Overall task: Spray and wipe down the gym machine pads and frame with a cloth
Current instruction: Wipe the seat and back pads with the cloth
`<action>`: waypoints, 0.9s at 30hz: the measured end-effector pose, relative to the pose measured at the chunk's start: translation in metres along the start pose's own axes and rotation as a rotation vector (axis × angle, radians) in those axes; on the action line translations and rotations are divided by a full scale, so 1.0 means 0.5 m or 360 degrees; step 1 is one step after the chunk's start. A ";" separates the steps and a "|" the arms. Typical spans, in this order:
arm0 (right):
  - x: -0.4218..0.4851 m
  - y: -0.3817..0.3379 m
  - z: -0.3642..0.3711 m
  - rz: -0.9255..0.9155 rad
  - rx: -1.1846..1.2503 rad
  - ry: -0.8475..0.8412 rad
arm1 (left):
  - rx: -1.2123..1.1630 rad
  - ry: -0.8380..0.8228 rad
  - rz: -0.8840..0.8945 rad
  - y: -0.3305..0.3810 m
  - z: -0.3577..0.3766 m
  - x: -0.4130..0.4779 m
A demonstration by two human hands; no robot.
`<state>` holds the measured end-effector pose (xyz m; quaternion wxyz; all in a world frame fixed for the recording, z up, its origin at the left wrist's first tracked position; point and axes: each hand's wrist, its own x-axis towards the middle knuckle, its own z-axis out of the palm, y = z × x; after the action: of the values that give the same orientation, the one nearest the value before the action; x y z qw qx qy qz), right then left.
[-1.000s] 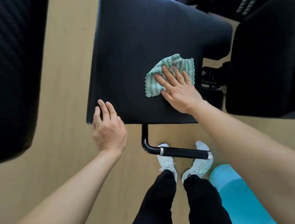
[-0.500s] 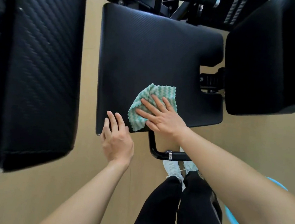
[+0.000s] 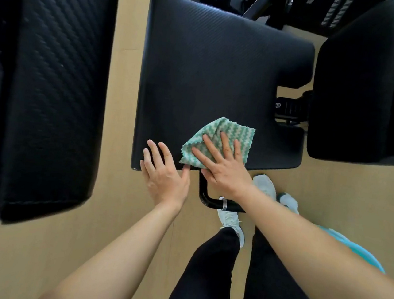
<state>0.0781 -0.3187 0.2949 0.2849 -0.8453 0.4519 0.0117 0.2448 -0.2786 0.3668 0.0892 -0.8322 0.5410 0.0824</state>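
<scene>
Cloth: green and white, wavy pattern, crumpled; flat on near part of middle pad, right of its centre, near edge reaching pad's rim.
Middle pad: black, textured, roughly square with a notch cut in its right side; seen from above.
Right hand: open and wide, fingers straight and spread, pressing down on cloth; palm over pad's near edge.
Left hand: open, fingers straight, resting on pad's near-left corner; thumb tip at cloth's near-left corner, contact unclear.
Handle bar: black bent tube with a silver ring, below pad's near edge, partly hidden by right forearm.
Frame: black tubes and brackets at far side, behind pad.
Adjuster: black mechanism in pad's notch.
Side pads: large black one well left, another just right.
Floor: tan.
Legs: black trousers, pale shoes near handle bar.
Turquoise object: on floor at right, mostly hidden by right arm.
</scene>
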 end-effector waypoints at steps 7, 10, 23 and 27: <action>0.115 0.102 -0.107 -0.0117 -0.0065 -0.0053 | -0.0057 -0.0027 -0.0066 0.004 -0.011 -0.002; 0.200 0.138 -0.166 -0.0038 -0.0062 -0.0055 | -0.0142 0.0051 -0.0121 0.006 -0.007 0.001; 0.218 0.138 -0.158 -0.0591 -0.0202 -0.0033 | -0.0303 -0.0112 -0.0718 0.151 -0.015 0.044; 0.311 0.198 -0.224 -0.0340 -0.0099 0.0034 | -0.0362 0.0020 -0.0623 0.177 -0.021 0.068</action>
<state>0.0672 -0.5341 0.2987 0.2534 -0.8972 0.3616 -0.0137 0.1778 -0.3464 0.3637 0.0056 -0.9266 0.3569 0.1188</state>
